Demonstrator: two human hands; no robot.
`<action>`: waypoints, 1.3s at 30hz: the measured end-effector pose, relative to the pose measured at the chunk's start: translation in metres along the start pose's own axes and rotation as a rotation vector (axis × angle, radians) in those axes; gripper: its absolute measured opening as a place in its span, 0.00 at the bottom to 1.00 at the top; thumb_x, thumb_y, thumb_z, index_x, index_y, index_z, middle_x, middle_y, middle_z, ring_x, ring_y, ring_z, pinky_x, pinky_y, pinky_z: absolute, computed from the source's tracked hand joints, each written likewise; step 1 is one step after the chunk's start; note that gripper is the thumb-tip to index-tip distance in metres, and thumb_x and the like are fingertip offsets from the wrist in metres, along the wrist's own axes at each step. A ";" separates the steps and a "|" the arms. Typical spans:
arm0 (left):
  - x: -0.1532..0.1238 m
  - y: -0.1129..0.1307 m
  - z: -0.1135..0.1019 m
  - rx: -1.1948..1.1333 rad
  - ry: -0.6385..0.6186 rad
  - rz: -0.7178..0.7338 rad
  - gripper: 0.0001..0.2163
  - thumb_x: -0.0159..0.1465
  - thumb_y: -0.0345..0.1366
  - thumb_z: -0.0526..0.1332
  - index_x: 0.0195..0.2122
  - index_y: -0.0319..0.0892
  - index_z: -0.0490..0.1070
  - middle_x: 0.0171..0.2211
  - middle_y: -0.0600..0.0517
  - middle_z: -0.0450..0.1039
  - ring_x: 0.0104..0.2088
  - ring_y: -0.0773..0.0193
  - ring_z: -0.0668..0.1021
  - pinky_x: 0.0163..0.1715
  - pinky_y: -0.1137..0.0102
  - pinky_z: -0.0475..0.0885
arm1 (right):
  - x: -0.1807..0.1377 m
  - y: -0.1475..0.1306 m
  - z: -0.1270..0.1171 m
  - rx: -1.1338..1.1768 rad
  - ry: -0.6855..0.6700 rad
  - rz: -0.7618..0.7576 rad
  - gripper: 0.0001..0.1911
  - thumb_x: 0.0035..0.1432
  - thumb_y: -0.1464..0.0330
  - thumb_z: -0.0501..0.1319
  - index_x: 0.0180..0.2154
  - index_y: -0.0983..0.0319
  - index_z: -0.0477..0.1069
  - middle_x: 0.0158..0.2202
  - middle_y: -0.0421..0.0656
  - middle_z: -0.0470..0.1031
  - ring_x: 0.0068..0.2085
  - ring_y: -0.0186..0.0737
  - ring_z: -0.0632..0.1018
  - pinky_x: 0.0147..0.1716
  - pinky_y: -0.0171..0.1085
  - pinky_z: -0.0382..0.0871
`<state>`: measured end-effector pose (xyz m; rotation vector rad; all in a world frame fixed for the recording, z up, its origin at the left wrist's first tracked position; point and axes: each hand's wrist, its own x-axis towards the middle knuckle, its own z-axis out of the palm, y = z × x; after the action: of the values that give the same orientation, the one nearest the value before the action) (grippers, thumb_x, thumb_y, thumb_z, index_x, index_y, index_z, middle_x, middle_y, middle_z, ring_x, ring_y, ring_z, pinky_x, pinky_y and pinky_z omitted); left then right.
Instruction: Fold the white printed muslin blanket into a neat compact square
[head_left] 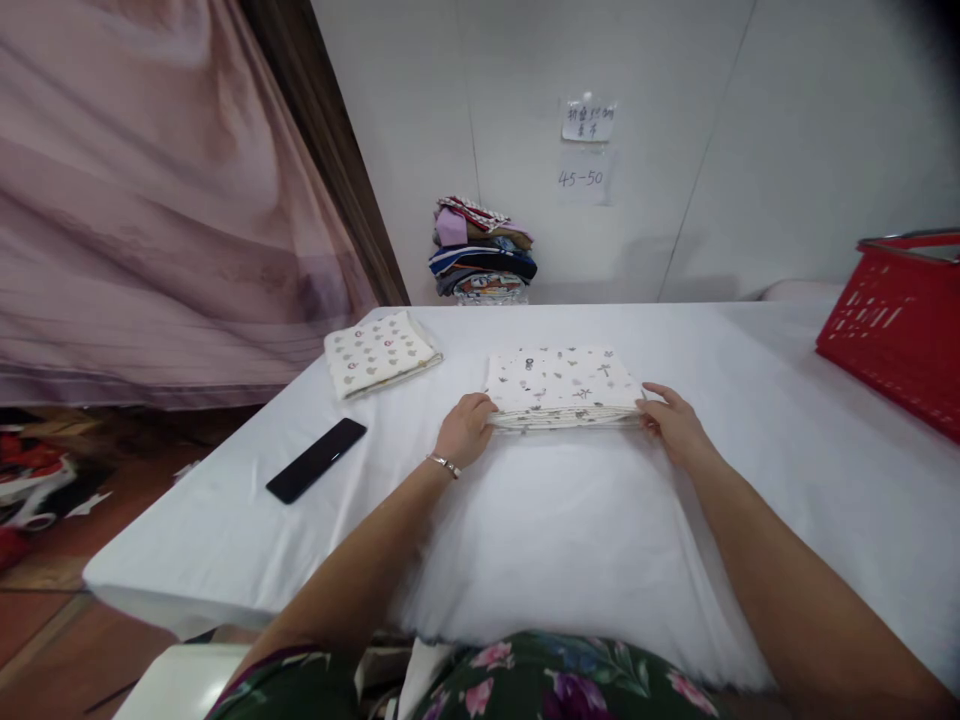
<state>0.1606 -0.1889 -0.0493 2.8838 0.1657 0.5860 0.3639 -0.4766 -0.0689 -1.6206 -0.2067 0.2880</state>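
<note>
A white cloth with small dark prints (559, 380), folded into a flat layered rectangle, lies on the white-covered table in front of me. My left hand (466, 428) pinches its near left corner, fingers closed on the layers. At the near right corner my right hand (673, 424) grips the cloth between thumb and fingers. The folded edges face me in a thick stack. A bracelet (445, 465) circles my left wrist.
A second folded printed cloth (379, 352) and a black phone (316, 460) lie to the left on the table (577, 530). Behind stands a pile of folded fabrics (484, 255) by the wall. A red basket (900, 330) stands at right; a pink curtain (165, 200) hangs left.
</note>
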 end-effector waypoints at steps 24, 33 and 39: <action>-0.003 0.007 0.004 -0.340 0.030 -0.318 0.08 0.56 0.38 0.61 0.37 0.45 0.74 0.40 0.52 0.67 0.40 0.63 0.72 0.41 0.68 0.70 | -0.014 -0.018 0.003 -0.851 0.070 -0.125 0.25 0.55 0.58 0.53 0.52 0.60 0.65 0.33 0.43 0.74 0.32 0.40 0.73 0.29 0.35 0.62; -0.005 0.005 0.006 -0.408 0.025 -0.345 0.07 0.55 0.37 0.61 0.36 0.45 0.74 0.40 0.53 0.68 0.34 0.67 0.73 0.36 0.69 0.70 | -0.018 -0.014 0.002 -1.117 0.090 -0.441 0.22 0.58 0.61 0.48 0.50 0.62 0.68 0.47 0.49 0.70 0.46 0.50 0.71 0.39 0.45 0.66; 0.006 0.009 -0.002 -0.252 0.099 -0.239 0.09 0.60 0.41 0.59 0.37 0.45 0.74 0.40 0.51 0.69 0.38 0.63 0.72 0.39 0.67 0.68 | -0.016 -0.017 0.026 -0.852 -0.090 -0.985 0.13 0.61 0.67 0.51 0.40 0.61 0.73 0.42 0.46 0.74 0.45 0.43 0.71 0.46 0.42 0.65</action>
<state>0.1662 -0.1966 -0.0437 2.5462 0.4128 0.6521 0.3410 -0.4553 -0.0528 -2.0984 -1.2759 -0.5667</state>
